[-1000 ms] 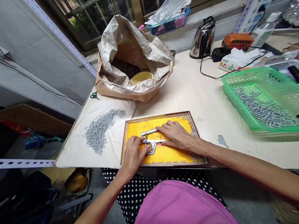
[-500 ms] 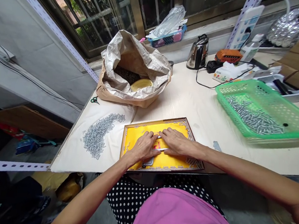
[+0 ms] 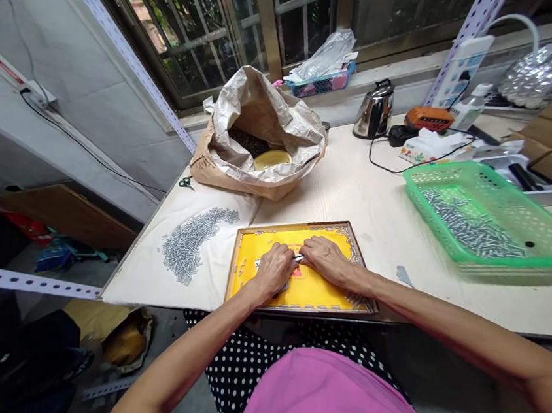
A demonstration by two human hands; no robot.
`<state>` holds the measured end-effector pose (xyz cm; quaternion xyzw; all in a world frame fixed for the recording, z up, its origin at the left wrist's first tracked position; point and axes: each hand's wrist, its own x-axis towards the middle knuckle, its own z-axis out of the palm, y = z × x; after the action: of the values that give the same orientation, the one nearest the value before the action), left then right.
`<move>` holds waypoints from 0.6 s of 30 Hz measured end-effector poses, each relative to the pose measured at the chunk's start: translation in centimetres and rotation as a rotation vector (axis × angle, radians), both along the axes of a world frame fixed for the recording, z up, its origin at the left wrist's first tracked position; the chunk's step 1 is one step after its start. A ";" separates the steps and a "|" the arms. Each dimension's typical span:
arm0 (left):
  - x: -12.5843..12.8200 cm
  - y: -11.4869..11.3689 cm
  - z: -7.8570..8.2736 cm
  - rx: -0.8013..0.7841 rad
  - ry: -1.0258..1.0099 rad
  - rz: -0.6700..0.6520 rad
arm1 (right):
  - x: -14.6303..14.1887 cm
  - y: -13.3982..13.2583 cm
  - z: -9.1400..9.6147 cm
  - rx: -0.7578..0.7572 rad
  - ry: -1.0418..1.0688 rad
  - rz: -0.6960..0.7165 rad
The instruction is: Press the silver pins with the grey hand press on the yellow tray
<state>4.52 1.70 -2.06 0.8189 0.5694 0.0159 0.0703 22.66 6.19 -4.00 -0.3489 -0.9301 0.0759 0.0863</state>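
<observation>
— Two hands are working close together over the tray (image 3: 318, 294); what is each of yours doing?

— Your left hand (image 3: 275, 269) is clamping the silver tool (image 3: 299, 258), its fingers curling over the metal and hiding most of it. Your right hand (image 3: 326, 256) is closing on the other end of that same tool, its fingertips lying close to those of your left. Your palms are hiding the undersides, so how your thumbs are gripping, I cannot tell.

— And where is the tool sitting, under all that?

— It is spanning the narrow gap between your hands, above the tray's yellow floor. A bit of its metal is showing just below your left hand. Whether it is touching the floor, I cannot tell.

— What else are you having around you?

— Small silver pins (image 3: 355, 300) are lining the tray's edges, bunching at the near right corner. To your left, a pile of pins (image 3: 186, 243) is lying on a white cloth (image 3: 135, 274). Beyond it, scissors (image 3: 186, 183) are resting beside an open sack (image 3: 239, 183), and a yellow dish (image 3: 273, 160) is lying inside that sack.

— And to your right?

— A green basket (image 3: 540, 228) is holding more pins on the bench (image 3: 347, 188). Behind it, a tissue box (image 3: 416, 152) is lying near an orange block (image 3: 429, 119), and a kettle (image 3: 373, 111) is standing near the window.
</observation>
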 end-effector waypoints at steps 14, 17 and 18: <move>-13.5 0.2 1.9 0.332 -0.117 0.607 | -0.5 -2.4 -1.6 -0.008 0.149 0.059; -16.9 1.5 1.5 0.301 -0.027 0.685 | 0.6 -3.1 -0.9 -0.051 0.233 0.023; -17.6 2.0 1.3 0.280 0.005 0.678 | 1.2 -3.4 -0.8 -0.061 0.243 0.010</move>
<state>-13.06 3.67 -0.73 0.5853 0.8009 0.1143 -0.0532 23.84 2.82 -4.83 -0.3350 -0.9117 0.1464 0.1874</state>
